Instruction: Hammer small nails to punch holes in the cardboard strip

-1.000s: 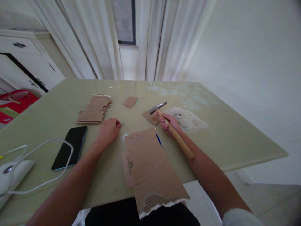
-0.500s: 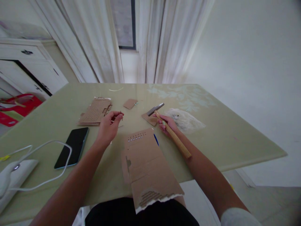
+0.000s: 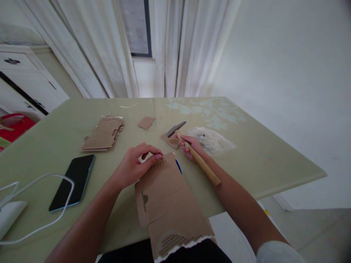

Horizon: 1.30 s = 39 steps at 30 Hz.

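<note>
My left hand (image 3: 136, 163) is closed in a pinch at the far end of a torn brown cardboard sheet (image 3: 175, 204). Between its fingertips is a thin, nail-like pin (image 3: 159, 152), mostly hidden by the fingers. Small dark holes run in rows beside the fingertips, partly covered by them. My right hand (image 3: 190, 145) grips a hammer (image 3: 201, 160) near its head, the wooden handle lying back along the forearm. Beneath the hammer head rests a small cardboard piece (image 3: 170, 140). The sheet's ragged near end hangs past the table edge, over the lap.
A crumpled clear plastic bag (image 3: 212, 140) lies right of my right hand. Stacked perforated cardboard (image 3: 102, 134) and a phone (image 3: 72, 182) are on the left, near a white cable (image 3: 71, 191). A cardboard square (image 3: 146, 122) sits farther back; a blue pen (image 3: 178, 166) shows beside the sheet.
My left hand has moved right and toward me, from above the table to the holed end of the cardboard. The right hand still holds the hammer. The view has shifted slightly.
</note>
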Motion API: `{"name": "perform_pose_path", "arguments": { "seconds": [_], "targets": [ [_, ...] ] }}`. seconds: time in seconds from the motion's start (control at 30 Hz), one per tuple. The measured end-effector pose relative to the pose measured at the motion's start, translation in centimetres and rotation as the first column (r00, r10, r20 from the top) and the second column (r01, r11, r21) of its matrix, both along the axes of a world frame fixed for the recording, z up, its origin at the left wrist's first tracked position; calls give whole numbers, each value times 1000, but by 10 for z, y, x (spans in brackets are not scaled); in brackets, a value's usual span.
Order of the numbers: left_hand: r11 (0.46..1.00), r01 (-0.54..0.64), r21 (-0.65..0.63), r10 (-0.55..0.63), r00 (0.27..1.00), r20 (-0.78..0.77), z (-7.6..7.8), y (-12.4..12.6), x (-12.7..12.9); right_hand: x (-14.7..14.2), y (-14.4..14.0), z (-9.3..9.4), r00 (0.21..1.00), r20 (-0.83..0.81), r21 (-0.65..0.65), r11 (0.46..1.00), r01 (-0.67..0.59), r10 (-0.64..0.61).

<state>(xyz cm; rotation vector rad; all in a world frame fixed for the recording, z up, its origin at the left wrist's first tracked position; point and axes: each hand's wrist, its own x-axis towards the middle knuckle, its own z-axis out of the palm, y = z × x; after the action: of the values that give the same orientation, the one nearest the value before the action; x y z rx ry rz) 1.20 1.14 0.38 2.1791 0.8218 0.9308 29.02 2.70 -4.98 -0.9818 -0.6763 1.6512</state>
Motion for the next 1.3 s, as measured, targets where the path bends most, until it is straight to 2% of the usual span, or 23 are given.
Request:
{"name": "perform_pose_path", "arguments": {
  "seconds": [0.13,0.37,0.7,0.83,0.93,1.07,1.13,1.23,1.3],
  "targets": [
    [999,36,10,-35,998,-43,2,-3,3,-1,-2,2,1000,-3,-3,1000,-6,6],
    [999,34,15,-33,998,-55,0,-4,4,-1,-5,7,1000,13,-15,1000,-15,15],
    [998,40,51,-36,997,-68,2,-5,4,0,-5,11,996,74,38,998,-47,44],
    [992,65,108,-57,995,-77,3,-8,5,13,-17,30,987,115,120,985,-125,111],
    [985,74,153,-62,995,-84,2,-8,5,27,-39,56,933,252,250,915,-318,256],
    [978,80,192,-65,994,-84,0,-8,6,32,-69,87,842,411,282,829,-483,350],
    [976,88,198,-70,993,-92,-1,-7,5,26,-80,95,837,415,308,810,-499,358],
    [974,90,206,-71,993,-94,-2,-7,5,12,-90,104,860,409,373,805,-462,304],
    [973,95,212,-75,992,-100,-2,-7,4,5,-94,111,836,463,374,790,-486,295]
  ]
}}
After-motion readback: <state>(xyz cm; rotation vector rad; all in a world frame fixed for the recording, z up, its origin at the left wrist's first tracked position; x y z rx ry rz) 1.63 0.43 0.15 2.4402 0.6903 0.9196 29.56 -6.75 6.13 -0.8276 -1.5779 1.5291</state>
